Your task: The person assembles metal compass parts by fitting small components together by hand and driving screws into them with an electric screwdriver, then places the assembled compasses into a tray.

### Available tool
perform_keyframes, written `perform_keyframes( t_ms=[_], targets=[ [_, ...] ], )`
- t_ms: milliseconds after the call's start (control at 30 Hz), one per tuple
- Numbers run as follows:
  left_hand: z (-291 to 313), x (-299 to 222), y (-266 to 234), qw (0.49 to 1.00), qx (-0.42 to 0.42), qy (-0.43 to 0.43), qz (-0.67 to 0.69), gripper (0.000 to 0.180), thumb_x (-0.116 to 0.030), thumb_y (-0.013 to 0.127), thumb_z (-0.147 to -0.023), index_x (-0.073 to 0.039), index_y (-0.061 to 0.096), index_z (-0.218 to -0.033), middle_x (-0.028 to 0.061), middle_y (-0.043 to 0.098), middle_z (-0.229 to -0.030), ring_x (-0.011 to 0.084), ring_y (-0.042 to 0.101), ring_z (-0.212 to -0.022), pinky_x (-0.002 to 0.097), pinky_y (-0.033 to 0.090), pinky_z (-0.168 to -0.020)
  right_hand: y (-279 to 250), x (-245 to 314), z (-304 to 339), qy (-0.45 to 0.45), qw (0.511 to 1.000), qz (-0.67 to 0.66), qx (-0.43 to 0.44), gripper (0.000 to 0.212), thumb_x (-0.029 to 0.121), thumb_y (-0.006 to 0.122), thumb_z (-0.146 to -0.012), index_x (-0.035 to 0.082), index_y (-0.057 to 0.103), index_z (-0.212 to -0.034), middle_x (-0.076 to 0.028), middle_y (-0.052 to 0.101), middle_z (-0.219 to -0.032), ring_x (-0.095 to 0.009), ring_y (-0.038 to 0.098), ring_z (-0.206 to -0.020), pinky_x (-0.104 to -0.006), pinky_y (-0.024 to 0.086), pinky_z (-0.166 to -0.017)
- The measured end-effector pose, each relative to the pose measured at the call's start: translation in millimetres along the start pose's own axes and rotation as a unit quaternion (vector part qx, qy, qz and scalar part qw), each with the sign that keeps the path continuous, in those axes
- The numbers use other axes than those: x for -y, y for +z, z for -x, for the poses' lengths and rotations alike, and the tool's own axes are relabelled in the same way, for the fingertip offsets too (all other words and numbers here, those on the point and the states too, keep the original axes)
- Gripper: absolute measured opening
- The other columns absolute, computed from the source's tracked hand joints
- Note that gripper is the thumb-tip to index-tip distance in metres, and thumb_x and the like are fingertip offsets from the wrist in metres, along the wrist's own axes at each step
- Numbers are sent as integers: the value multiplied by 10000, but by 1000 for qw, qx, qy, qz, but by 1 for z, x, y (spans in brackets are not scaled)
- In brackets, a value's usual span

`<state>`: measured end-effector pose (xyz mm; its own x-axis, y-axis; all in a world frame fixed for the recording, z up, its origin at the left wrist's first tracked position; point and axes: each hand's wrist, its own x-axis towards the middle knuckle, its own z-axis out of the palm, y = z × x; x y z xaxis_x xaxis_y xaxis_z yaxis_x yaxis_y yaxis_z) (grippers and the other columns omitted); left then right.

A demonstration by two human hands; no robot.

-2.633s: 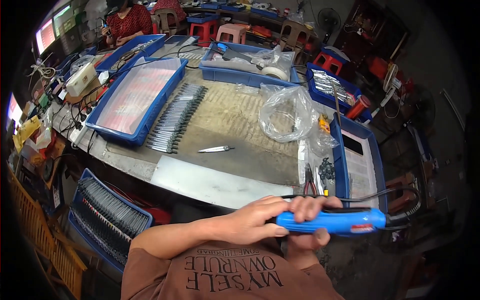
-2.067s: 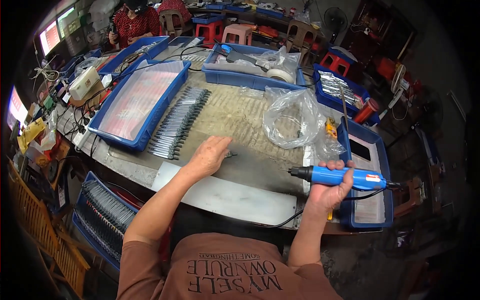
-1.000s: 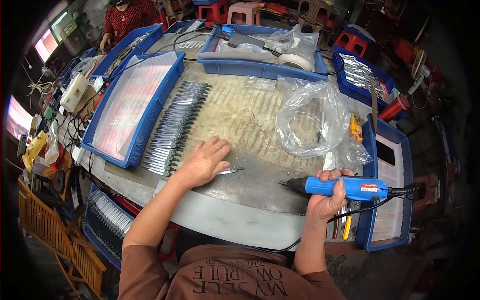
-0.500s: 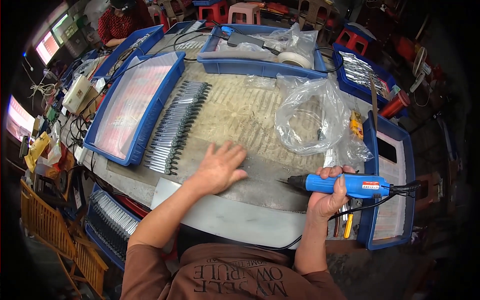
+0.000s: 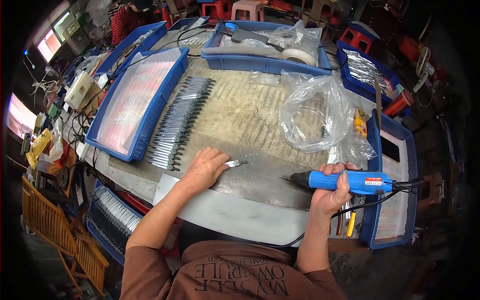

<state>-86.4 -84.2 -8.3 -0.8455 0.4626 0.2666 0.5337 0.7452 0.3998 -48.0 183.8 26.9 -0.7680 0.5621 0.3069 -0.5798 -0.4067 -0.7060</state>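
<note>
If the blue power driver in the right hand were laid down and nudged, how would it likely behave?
The blue power driver would probably keep its shape, as it looks hard-shelled. Its rounded form suggests it may roll a little. The black cord at its rear would likely tug on it and limit that.

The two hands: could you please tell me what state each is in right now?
Left hand: closed, holding a slim silver piece.
Right hand: closed around a blue power screwdriver.
</note>
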Motion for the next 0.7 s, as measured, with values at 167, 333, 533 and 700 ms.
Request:
perform_keyframes(
  t_ms=[167,333,533,700],
  targets=[
    [-3,-5,2,1000,3,-15,11,197,-126,629,-724,-53,584,-900,77,538,-817,254,505,-794,350,395,-714,-1,-1,0,4,1000,-2,0,326,162,547,-777,65,397,-1050,-38,480,-748,-162,473,-679,-347,383,-678],
    [-5,-6,11,1000,-1,-20,9,186,-134,639,-707,-58,576,-864,60,534,-808,245,506,-792,354,395,-703,-2,-1,0,4,1000,-3,3,327,165,552,-775,64,401,-1048,-38,480,-748,-161,472,-676,-349,378,-675],
    [-3,-8,19,997,-35,24,-57,166,-116,623,-713,-65,555,-855,69,523,-798,246,499,-770,342,391,-669,-2,-1,0,4,1000,2,3,328,168,558,-775,63,405,-1045,-38,477,-749,-163,468,-674,-350,378,-671],
    [-5,-3,17,997,-18,3,-74,140,-123,563,-750,-53,506,-856,112,493,-801,286,506,-786,391,413,-651,-2,-1,-1,3,1000,-3,1,326,166,555,-776,60,405,-1045,-38,475,-752,-163,468,-675,-352,379,-671]
  ],
)
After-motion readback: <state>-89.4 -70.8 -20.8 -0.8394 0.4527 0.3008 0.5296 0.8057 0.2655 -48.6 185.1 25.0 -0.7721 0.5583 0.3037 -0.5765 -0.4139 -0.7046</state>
